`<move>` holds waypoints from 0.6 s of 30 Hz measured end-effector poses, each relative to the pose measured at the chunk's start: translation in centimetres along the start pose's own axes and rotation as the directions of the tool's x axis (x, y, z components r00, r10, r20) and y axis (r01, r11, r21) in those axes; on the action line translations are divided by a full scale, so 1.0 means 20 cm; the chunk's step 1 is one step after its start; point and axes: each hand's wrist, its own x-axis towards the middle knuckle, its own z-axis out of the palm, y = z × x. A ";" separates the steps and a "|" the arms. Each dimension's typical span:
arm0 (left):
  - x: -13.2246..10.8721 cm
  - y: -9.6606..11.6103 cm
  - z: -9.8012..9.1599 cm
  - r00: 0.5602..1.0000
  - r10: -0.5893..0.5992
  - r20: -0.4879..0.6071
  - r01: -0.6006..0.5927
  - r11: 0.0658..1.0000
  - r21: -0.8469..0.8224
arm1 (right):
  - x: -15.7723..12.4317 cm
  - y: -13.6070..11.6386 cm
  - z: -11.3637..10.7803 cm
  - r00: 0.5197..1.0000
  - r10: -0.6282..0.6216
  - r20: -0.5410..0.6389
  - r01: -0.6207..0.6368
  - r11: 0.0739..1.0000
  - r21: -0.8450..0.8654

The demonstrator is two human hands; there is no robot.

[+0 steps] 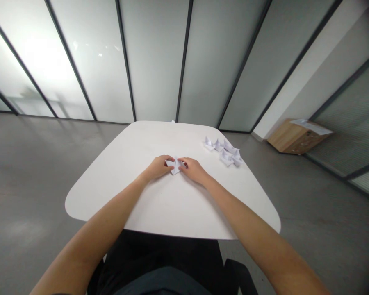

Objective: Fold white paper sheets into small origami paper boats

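Note:
A small folded piece of white paper (176, 167) is between my two hands, near the middle of the white table (135, 143). My left hand (160, 166) grips its left side, with the thumb and fingers closed on the edge. On the opposite side my right hand (193, 169) pinches the paper's right edge in the same way. The fingertips hide parts of the paper's sides. Several folded white paper boats (227, 155) stand in a cluster at the table's right edge, apart from my right hand.
A wooden cabinet (290, 137) with papers on top stands on the floor at the far right. Frosted glass panels (155, 61) rise behind the table. A black chair armrest (238, 272) shows at the lower right. A small white bit (173, 121) shows at the table's far edge.

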 end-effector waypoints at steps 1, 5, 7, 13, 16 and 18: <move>0.00 -0.01 0.00 1.000 0.021 0.017 -0.021 0.999 0.044 | 0.00 0.01 0.01 0.999 -0.036 0.021 0.038 0.997 -0.061; 0.01 -0.04 0.00 0.989 0.140 0.054 -0.147 0.976 0.162 | 0.01 0.02 0.02 0.992 -0.096 0.080 0.112 0.969 -0.222; 0.01 -0.06 0.01 0.978 0.203 0.051 -0.209 0.957 0.201 | 0.00 0.02 0.01 0.989 -0.108 0.104 0.133 0.951 -0.278; 0.02 -0.09 0.00 0.960 0.237 0.147 -0.268 0.928 0.257 | -0.02 -0.01 0.00 0.981 -0.109 0.161 0.162 0.917 -0.365; 0.02 -0.10 0.00 0.957 0.236 0.166 -0.277 0.913 0.299 | -0.03 -0.02 0.00 0.977 -0.102 0.185 0.171 0.896 -0.410; 0.01 -0.10 0.00 0.955 0.241 0.175 -0.286 0.903 0.321 | -0.03 -0.03 0.00 0.976 -0.092 0.195 0.171 0.881 -0.441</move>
